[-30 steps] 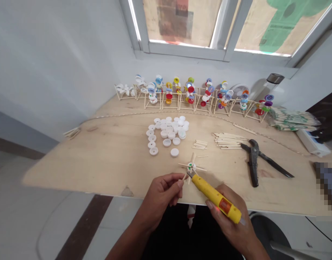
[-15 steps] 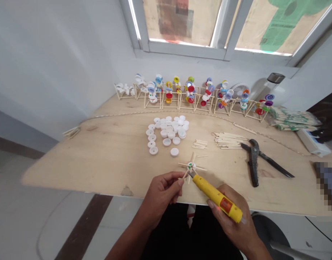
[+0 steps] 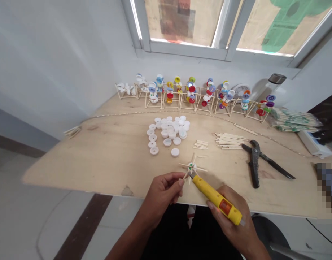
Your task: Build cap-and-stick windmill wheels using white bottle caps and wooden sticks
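Note:
My right hand (image 3: 233, 216) grips a yellow glue gun (image 3: 214, 198) with an orange switch, its nozzle touching the hub of a small stick-and-cap wheel (image 3: 192, 167) lying near the front edge of the wooden board (image 3: 106, 159). My left hand (image 3: 162, 193) pinches one of the wheel's wooden spokes between thumb and forefinger, just left of the nozzle. The wheel has several thin sticks spreading out from a white cap.
Several white bottle caps (image 3: 168, 131) lie in a cluster mid-board, with short sticks (image 3: 200, 144), long sticks (image 3: 229, 141) and black pliers (image 3: 254, 159) to the right. A row of coloured cap-and-stick models (image 3: 190, 94) lines the back edge under the window. Packets (image 3: 293, 121) lie far right.
Both hands and the glue gun have stayed almost where they were; the view has shifted only slightly.

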Motion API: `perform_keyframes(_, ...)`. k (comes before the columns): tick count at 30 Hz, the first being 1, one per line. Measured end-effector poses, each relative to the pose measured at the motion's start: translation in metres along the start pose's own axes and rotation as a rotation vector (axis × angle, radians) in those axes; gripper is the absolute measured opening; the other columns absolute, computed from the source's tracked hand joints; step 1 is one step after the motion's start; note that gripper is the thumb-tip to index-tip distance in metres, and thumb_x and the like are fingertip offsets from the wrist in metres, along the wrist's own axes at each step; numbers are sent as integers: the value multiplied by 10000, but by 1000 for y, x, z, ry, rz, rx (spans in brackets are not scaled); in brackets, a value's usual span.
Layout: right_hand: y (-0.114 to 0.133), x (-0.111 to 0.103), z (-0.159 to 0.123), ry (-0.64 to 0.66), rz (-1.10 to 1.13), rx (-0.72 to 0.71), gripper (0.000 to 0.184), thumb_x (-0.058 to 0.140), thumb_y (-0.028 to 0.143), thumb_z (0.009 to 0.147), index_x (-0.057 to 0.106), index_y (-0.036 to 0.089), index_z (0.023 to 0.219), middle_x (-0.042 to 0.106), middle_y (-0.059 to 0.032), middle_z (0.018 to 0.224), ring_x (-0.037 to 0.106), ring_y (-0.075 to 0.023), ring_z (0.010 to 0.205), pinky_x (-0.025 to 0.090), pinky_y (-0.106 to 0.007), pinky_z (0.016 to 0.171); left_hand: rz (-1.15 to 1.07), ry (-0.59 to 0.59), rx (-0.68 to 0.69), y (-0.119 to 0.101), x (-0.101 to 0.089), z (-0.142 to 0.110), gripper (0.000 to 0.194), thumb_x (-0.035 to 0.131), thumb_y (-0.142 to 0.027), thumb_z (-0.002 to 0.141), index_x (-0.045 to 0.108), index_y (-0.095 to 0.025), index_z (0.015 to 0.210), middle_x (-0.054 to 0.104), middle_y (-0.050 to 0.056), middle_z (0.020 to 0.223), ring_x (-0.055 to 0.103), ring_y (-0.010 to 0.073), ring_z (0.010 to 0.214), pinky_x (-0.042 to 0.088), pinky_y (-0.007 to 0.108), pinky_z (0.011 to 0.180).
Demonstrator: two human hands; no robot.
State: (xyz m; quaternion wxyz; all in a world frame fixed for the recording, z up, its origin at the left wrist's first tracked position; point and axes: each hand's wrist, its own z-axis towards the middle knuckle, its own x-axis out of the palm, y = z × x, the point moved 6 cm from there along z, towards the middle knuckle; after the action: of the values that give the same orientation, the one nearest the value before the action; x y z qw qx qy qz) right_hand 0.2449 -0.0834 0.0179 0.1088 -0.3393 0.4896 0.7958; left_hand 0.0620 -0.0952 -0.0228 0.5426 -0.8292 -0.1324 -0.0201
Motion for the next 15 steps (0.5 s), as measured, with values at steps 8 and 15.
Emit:
perform_keyframes(8, -6, -4, 1, -25, 55, 124, 228, 553, 316, 854, 455, 211, 676, 452, 33, 592, 433, -111, 508, 347, -235, 469, -3, 10, 6, -2, -1, -1, 380, 682, -370, 684, 690, -123, 973, 495, -41, 503, 391, 64, 435, 282, 186, 416)
perform_keyframes(15, -28, -9, -6, -125, 342, 391, 220, 612, 414, 798, 592, 196, 784, 583, -8, 654, 554, -157, 573, 484, -245, 508, 127, -62, 119, -9, -11, 1, 259, 657, -355, 709, 696, -150, 863, 514, -38, 545, 431, 76, 482, 335, 192, 460)
